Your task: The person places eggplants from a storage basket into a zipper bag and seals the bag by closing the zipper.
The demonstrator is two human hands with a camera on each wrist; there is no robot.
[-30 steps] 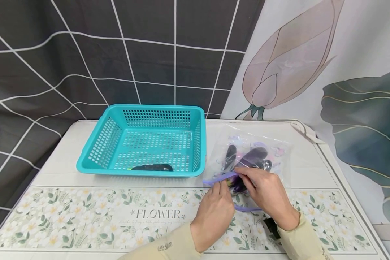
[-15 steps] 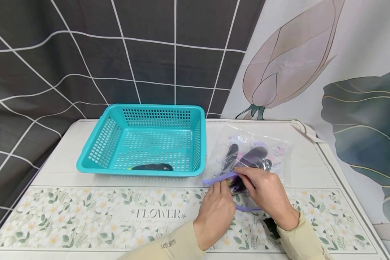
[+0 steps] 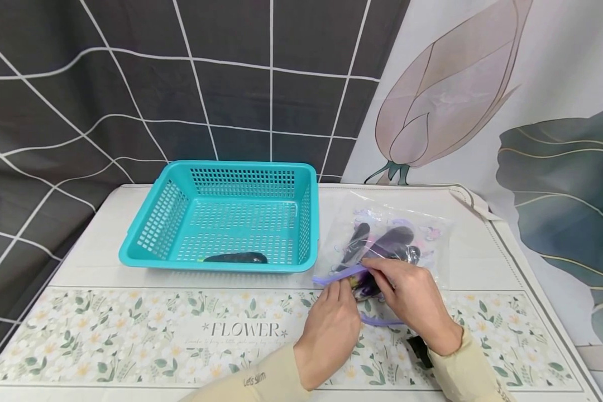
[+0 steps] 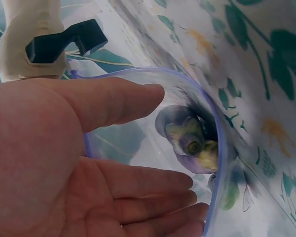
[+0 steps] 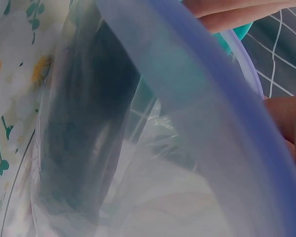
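Observation:
A clear zip bag [image 3: 434,240] with a lilac zip edge lies on the right part of the table, its mouth parted toward the person. Inside are several dark purple eggplants [image 3: 394,243], one with its stem end [image 4: 192,145] showing through the mouth. My right hand [image 3: 412,293] pinches the bag's upper zip edge between thumb and fingers. At the mouth, my left hand [image 3: 334,329] reaches in with fingers straight. The left wrist view shows its thumb [image 4: 123,101] and fingers apart, short of the eggplant. In the right wrist view, one eggplant [image 5: 89,128] shows blurred through plastic.
A turquoise basket [image 3: 309,223] stands left of the bag, holding one more eggplant [image 3: 236,258] along its near wall. A floral mat print [image 3: 130,335] runs across the table front. Dark gridded cloth and a flower-patterned curtain [image 3: 447,84] hang behind.
Both hands keep nearly the same places at the bag's mouth. The left hand and its sleeve shift only slightly. The slim eggplant at the left inside the bag has tilted a little to the right.

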